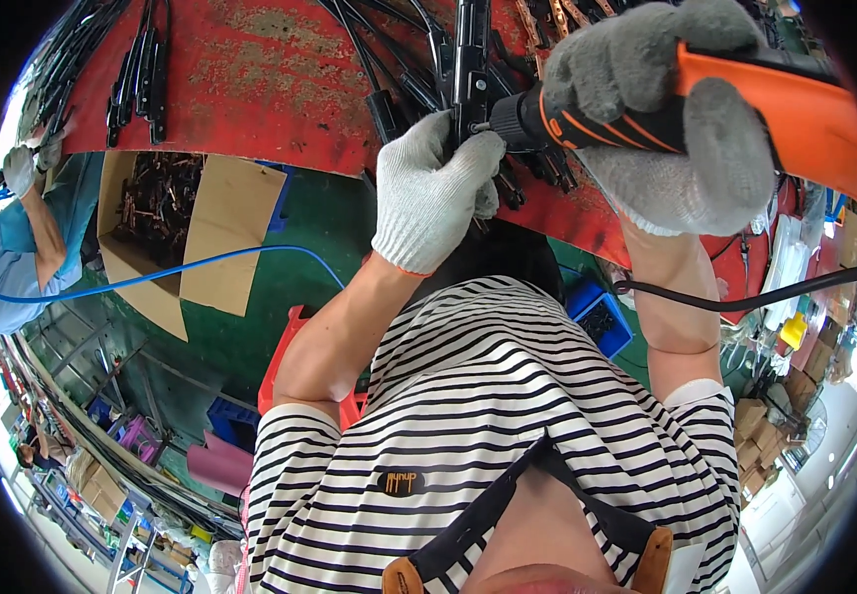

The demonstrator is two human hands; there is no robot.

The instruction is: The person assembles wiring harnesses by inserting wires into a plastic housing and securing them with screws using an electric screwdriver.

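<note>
My left hand (pixel 430 193), in a white knit glove, pinches the lower end of a long black metal part (pixel 470 64) above the red tabletop. My right hand (pixel 681 148), gloved in grey and white, is wrapped round an orange and black power screwdriver (pixel 795 114). The tool lies nearly level and points left. Its tip meets the side of the black part, or comes very close to it, just by my left thumb. Other black parts with thin rods (pixel 384 114) lie on the table beside and behind my left hand.
The red worn table (pixel 270 69) carries more black rod parts (pixel 141 84) at left. Below its edge stands an open cardboard box (pixel 220 233) of small dark metal pieces. A blue hose (pixel 171 269) crosses it. A blue bin (pixel 602 317) is at right. Another person's gloved hand (pixel 20 170) works far left.
</note>
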